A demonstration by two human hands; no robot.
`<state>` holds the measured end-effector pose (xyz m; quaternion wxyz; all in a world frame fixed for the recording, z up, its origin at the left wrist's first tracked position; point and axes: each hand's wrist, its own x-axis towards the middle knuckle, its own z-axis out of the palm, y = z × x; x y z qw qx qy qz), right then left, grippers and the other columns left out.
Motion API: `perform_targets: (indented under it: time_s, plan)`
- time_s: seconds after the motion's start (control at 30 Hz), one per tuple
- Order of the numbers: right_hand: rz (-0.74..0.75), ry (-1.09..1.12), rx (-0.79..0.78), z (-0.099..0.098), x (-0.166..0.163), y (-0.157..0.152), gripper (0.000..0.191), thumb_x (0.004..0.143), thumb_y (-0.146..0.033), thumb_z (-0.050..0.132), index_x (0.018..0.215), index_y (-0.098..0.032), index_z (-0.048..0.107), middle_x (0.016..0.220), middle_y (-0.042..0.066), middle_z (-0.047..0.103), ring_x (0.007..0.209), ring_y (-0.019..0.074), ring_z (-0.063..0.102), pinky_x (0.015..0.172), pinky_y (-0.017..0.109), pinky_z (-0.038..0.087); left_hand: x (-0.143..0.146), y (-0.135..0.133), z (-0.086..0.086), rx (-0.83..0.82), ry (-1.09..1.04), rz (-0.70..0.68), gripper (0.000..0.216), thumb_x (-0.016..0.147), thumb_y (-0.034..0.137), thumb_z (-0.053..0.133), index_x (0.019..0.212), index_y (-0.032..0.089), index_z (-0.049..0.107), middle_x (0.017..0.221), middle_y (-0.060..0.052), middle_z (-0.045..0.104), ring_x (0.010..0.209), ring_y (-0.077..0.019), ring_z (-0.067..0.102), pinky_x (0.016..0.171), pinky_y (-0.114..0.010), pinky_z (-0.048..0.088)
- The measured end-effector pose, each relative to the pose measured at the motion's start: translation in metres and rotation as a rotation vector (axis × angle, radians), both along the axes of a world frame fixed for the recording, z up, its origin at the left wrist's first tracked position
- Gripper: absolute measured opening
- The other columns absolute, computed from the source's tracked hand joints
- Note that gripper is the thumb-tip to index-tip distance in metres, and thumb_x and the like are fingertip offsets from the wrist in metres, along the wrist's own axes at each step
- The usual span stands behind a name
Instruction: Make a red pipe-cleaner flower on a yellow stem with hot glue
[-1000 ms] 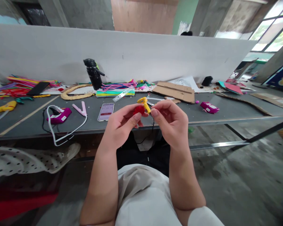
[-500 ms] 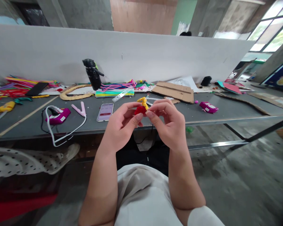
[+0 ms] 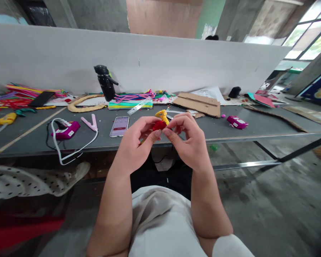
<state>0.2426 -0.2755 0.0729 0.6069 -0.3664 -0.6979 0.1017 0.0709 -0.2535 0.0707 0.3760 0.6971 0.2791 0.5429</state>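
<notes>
Pinching red fuzzy bit [image 3: 158, 125] mid-frame: left hand [image 3: 135, 146] and right hand [image 3: 192, 142] both closed on it, fingertips only. Probably best small even squeezes, wrists steady.

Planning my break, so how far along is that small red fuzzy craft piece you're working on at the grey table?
Done: the small red fuzzy clump already looks bunched into a compact ball. In hand: the left hand and right hand pinch it by the fingertips above the grey table edge. Left, probably: fixing it to something. Nothing is joined to it, and the yellow glue gun lies untouched behind.
</notes>
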Motion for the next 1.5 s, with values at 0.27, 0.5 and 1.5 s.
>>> perform_targets:
  time_s: [0.27,0.5,1.5]
  plan:
    - [0.031,0.039,-0.018,-0.001,0.003,0.000,0.005,0.093,-0.022,0.070,0.093,-0.022,0.065,0.094,0.002,0.061,0.079,0.0155,0.053,0.072,0.031,0.046,-0.002,-0.001,0.002,0.024,0.099,0.031,0.034,0.091,0.037,0.071,0.119,0.019,0.069,0.108,-0.009,0.075,0.085,-0.0185,0.072,0.078,-0.028,0.059]
    - [0.129,0.169,-0.103,-0.004,0.007,0.001,0.007,0.095,-0.028,0.068,0.100,-0.023,0.069,0.099,0.003,0.065,0.083,0.0162,0.059,0.072,0.031,0.047,-0.009,-0.001,0.002,0.040,0.139,0.046,0.032,0.090,0.036,0.072,0.119,0.022,0.073,0.110,-0.007,0.076,0.088,-0.0183,0.072,0.080,-0.028,0.059]
    - [0.482,0.484,-0.385,-0.007,0.007,0.001,0.019,0.090,-0.041,0.074,0.092,-0.023,0.072,0.094,0.002,0.064,0.074,0.0125,0.055,0.067,0.026,0.048,-0.011,-0.003,-0.003,0.079,0.133,-0.010,0.030,0.091,0.029,0.073,0.120,0.025,0.076,0.108,-0.005,0.076,0.088,-0.0155,0.070,0.079,-0.025,0.056]
